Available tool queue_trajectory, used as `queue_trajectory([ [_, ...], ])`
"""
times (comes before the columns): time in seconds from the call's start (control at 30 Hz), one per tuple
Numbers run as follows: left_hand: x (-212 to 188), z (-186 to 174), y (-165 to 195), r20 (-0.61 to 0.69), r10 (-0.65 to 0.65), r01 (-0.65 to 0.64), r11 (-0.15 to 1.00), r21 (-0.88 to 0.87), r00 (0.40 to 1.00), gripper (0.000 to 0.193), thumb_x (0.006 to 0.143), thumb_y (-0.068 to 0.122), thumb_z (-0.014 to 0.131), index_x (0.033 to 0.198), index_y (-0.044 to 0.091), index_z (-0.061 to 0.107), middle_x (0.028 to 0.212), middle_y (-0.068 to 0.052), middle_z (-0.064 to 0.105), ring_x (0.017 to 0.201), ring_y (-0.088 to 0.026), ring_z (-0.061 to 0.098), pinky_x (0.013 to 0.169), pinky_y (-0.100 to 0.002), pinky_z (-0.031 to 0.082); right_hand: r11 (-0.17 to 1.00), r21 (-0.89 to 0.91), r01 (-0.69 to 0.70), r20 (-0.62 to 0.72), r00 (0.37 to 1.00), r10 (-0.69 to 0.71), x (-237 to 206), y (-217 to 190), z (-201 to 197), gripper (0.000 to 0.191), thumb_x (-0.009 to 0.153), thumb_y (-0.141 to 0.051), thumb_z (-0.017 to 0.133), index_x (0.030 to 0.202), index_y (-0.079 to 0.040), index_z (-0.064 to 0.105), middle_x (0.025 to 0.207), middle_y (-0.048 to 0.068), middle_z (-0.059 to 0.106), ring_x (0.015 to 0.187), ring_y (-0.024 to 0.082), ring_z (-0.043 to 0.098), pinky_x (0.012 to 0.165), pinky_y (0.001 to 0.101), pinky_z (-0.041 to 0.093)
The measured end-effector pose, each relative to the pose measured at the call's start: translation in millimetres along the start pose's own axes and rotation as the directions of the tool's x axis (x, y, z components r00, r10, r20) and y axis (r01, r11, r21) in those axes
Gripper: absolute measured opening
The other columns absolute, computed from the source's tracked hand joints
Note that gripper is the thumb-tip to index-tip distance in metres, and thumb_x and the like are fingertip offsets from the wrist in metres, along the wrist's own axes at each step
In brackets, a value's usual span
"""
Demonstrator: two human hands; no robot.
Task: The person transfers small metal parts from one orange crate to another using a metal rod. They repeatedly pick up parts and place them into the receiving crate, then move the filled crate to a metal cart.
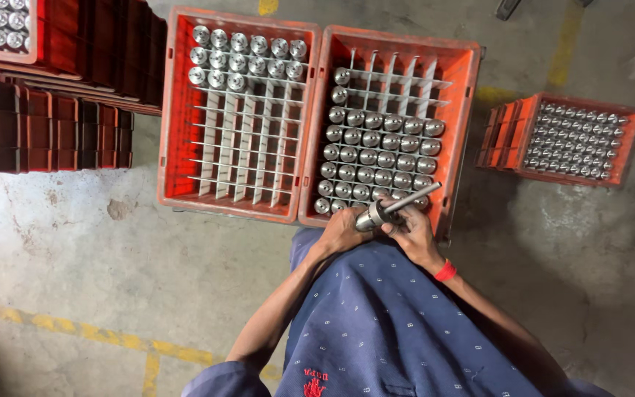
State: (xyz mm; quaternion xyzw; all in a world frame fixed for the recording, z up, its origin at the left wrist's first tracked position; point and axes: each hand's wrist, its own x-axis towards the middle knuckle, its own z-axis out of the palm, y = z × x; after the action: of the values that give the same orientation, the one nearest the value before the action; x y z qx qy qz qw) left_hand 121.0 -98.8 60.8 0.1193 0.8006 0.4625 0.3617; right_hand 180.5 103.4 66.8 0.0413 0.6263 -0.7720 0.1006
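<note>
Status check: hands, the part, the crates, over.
Left hand and right hand both grip one silver metal shaft part. Held over near edge of right orange plastic crate, mostly full. Left orange crate mostly empty.

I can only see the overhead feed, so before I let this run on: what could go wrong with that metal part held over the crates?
1. Both hands, left hand and right hand, hold the metal shaft above the right crate; a slip could drop it onto the packed parts.
2. The left crate has many empty divider slots; the slim end might snag a divider.
</note>
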Motion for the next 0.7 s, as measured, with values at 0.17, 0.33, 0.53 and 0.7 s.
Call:
queue_trajectory([
  [0.17, 15, 5, 13, 0.101, -0.010, 0.006, 0.999, 0.034, 0.995, 0.040, 0.074, 0.027, 0.080, 0.105, 0.003, 0.073, 0.093, -0.019, 0.077, 0.088, -0.031, 0.076, 0.080, -0.043, 0.057, 0.994, -0.024, -0.103, -0.027, 0.994, 0.102, 3, 10, -34, 0.052, 0.089, -0.012, 0.078, 0.136, 0.000, 0.060, 0.139, 0.012, 0.065, 0.126, 0.020, 0.062, 0.106, 0.0322, 0.051],
  [0.33, 39, 10, 20, 0.172, 0.075, -0.075, 0.997, -0.001, 0.982, 0.049, 0.075, 0.035, 0.081, 0.111, 0.003, 0.072, 0.095, -0.020, 0.077, 0.089, -0.031, 0.075, 0.081, -0.042, 0.057, 0.994, 0.026, -0.109, -0.112, 0.987, 0.111, -1, 25, -63, 0.051, 0.089, -0.009, 0.078, 0.136, 0.001, 0.062, 0.133, 0.011, 0.068, 0.118, 0.017, 0.063, 0.101, 0.0302, 0.050],
  [0.53, 110, -38, 15, -0.106, 0.223, -0.135, 0.840, 0.525, 0.969, 0.055, 0.099, 0.048, 0.069, 0.136, 0.009, 0.056, 0.074, -0.014, 0.072, 0.058, -0.028, 0.069, 0.054, -0.043, 0.057, 0.963, 0.222, 0.155, -0.468, 0.883, -0.035, 3, 31, -93, 0.049, 0.094, 0.002, 0.074, 0.141, 0.005, 0.061, 0.125, 0.008, 0.066, 0.109, 0.014, 0.060, 0.099, 0.0278, 0.047],
  [0.7, 194, -121, 34, -0.405, 0.430, -0.005, 0.690, 0.724, 0.807, 0.071, 0.095, 0.021, 0.068, 0.157, 0.009, 0.035, 0.130, -0.019, 0.060, 0.083, -0.033, 0.067, 0.064, -0.044, 0.057, 0.974, 0.201, 0.106, -0.560, 0.828, 0.025, -1, 22, -96, 0.039, 0.095, -0.001, 0.066, 0.134, 0.003, 0.059, 0.121, 0.009, 0.069, 0.110, 0.016, 0.066, 0.101, 0.0294, 0.051],
])
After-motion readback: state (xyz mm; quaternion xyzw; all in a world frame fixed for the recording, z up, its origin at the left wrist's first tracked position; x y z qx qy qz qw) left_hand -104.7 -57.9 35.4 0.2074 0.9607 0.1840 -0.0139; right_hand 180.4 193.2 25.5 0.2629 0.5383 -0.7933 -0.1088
